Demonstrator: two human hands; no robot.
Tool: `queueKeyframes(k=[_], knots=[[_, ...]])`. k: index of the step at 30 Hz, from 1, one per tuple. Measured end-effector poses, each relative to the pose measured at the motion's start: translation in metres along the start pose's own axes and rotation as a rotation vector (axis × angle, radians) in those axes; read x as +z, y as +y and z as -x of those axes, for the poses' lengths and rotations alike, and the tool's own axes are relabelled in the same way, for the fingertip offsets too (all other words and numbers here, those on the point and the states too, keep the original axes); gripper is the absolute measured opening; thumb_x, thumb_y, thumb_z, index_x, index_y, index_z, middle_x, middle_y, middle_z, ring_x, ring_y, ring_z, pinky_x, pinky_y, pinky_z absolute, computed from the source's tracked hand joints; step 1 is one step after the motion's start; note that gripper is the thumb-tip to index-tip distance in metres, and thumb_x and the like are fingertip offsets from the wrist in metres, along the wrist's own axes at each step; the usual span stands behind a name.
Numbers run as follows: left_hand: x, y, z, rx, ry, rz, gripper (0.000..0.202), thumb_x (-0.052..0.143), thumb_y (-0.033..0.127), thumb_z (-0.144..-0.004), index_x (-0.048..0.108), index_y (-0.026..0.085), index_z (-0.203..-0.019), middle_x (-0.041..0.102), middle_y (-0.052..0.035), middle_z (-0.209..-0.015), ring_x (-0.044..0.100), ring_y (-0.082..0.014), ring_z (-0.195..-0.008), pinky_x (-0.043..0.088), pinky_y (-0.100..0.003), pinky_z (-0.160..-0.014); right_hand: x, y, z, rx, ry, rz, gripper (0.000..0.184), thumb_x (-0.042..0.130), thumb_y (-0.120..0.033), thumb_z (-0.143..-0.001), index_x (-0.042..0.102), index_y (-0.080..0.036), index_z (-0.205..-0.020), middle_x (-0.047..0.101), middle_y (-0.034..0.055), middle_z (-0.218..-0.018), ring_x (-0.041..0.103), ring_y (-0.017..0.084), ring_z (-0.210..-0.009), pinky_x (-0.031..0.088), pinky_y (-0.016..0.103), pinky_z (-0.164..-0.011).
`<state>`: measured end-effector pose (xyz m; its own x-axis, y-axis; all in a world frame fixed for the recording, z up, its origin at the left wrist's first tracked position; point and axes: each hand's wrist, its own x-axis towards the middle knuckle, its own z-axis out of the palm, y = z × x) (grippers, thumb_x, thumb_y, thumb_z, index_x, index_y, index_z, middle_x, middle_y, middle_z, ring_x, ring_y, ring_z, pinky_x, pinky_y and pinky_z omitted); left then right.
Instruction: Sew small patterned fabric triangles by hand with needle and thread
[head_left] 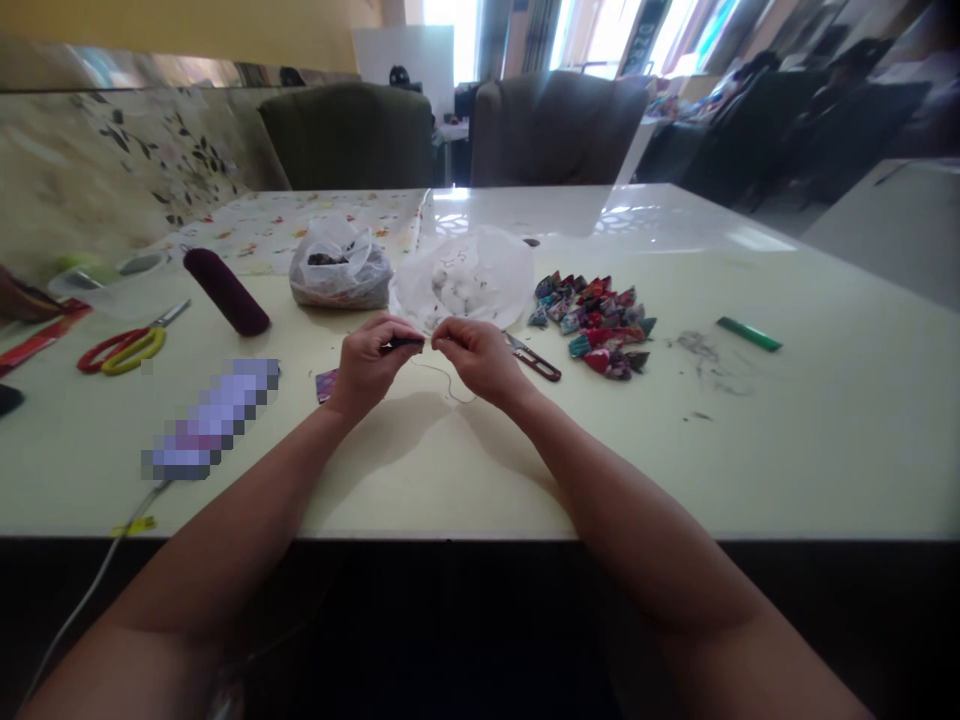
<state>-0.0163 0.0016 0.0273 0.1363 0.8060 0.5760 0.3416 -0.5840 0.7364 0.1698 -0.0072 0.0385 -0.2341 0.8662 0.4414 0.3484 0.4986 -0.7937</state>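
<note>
Dark, slim piece (405,343) pinched in the left hand (369,365), lying level with its long axis running left to right and its tip aimed at the right hand (480,358). Right fingertips closed on a pale thread (444,383), loose end drooping in a loop to the table just under and between the two fists. Hands nearly touching, knuckles up, both clamped; gap between them tiny, left hand the nearer to the dark piece, right hand the nearer to the thread. Whether the thread meets the dark tip, too small to tell. Just beyond the right hand, snips (534,360); farther right, a heap of bright folded bits (596,322). Straight ahead of the hands, a white bag (465,275); ahead and left, a clear bag (341,268). Well left, a maroon roll (226,291) and scissors (124,348). Cream glossy table (787,440), bare stretch to the right apart from dark fluff (701,350) and a green stick (748,333). Chairs (555,125) and bright windows behind.
</note>
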Motion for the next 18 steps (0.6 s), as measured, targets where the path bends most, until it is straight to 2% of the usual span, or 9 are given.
queueKeyframes(k=[8, 13, 18], knots=[[0.000, 0.007, 0.001, -0.057, 0.007, 0.049, 0.006, 0.079, 0.027, -0.076, 0.077, 0.022, -0.080, 0.071, -0.0043, -0.090, 0.064, -0.0166, -0.076, 0.050, -0.025, -0.058, 0.008, 0.002, 0.001, 0.286, -0.064, -0.520, 0.008, 0.058, -0.023, -0.083, 0.060, -0.019, -0.076, 0.039, -0.0084, -0.053, 0.034, 0.007, -0.043, 0.034, 0.021, -0.040], [0.000, 0.006, 0.000, -0.075, -0.001, 0.092, 0.008, 0.079, 0.025, -0.076, 0.075, 0.019, -0.079, 0.071, -0.0034, -0.085, 0.063, -0.0139, -0.070, 0.050, -0.024, -0.056, 0.010, 0.002, 0.004, 0.376, -0.095, -0.775, 0.015, 0.069, -0.030, -0.081, 0.059, -0.019, -0.078, 0.035, -0.0116, -0.048, 0.029, 0.005, -0.040, 0.036, 0.019, -0.039], [-0.001, 0.005, 0.000, -0.088, -0.027, 0.124, 0.011, 0.081, 0.026, -0.075, 0.073, 0.018, -0.077, 0.071, -0.0035, -0.084, 0.061, -0.0118, -0.064, 0.048, -0.023, -0.052, 0.013, 0.003, 0.006, 0.404, -0.106, -0.910, 0.023, 0.076, -0.034, -0.074, 0.058, -0.019, -0.078, 0.036, -0.0122, -0.048, 0.027, 0.004, -0.041, 0.036, 0.018, -0.038]])
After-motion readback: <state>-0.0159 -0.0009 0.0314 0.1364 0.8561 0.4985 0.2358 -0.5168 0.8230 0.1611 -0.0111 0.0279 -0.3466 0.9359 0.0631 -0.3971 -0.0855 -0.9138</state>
